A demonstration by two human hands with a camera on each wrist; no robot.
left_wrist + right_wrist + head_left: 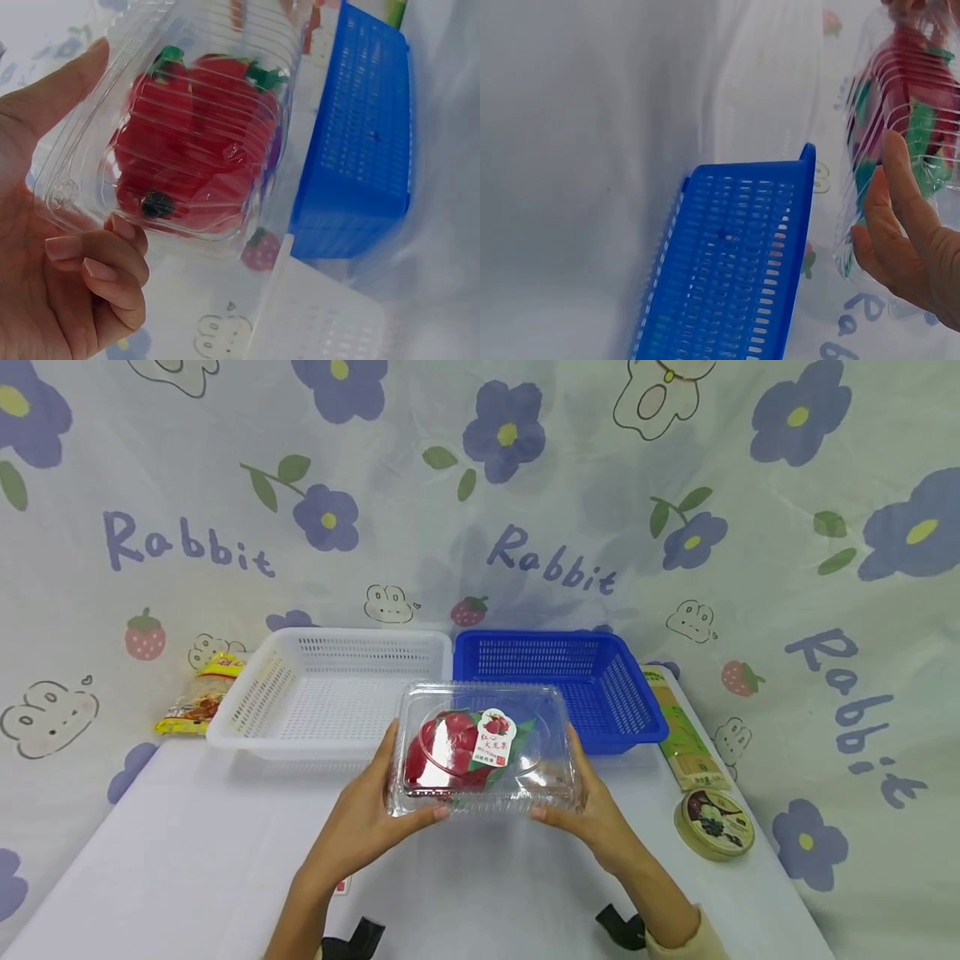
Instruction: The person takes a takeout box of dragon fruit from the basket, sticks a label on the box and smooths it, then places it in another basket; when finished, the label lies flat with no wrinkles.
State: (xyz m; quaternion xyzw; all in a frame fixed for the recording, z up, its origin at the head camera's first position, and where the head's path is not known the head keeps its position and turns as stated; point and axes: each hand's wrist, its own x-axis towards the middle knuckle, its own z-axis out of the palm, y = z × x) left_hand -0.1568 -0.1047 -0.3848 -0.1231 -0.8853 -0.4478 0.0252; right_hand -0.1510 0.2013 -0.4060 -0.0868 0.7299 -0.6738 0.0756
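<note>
A clear plastic clamshell box [450,695] is held up between both hands, in front of the two baskets. Inside it sit red, glossy fruit-like pieces [446,747] with green tips, which fill mostly its left part. A white label [493,739] with a red fruit picture and Chinese writing shows through the lid. My left hand [365,810] grips the left end, thumb along the near edge. At the right end, my right hand [596,810] grips it likewise, its fingers [907,180] against the ribbed plastic in the right wrist view.
Side by side behind the box stand a white basket [322,746] and a blue basket [637,727]. A yellow snack bag [202,693] lies at the left. Along the right edge are a flat green-yellow packet [686,735] and a round tin [714,825]. Flower-printed cloth hangs behind.
</note>
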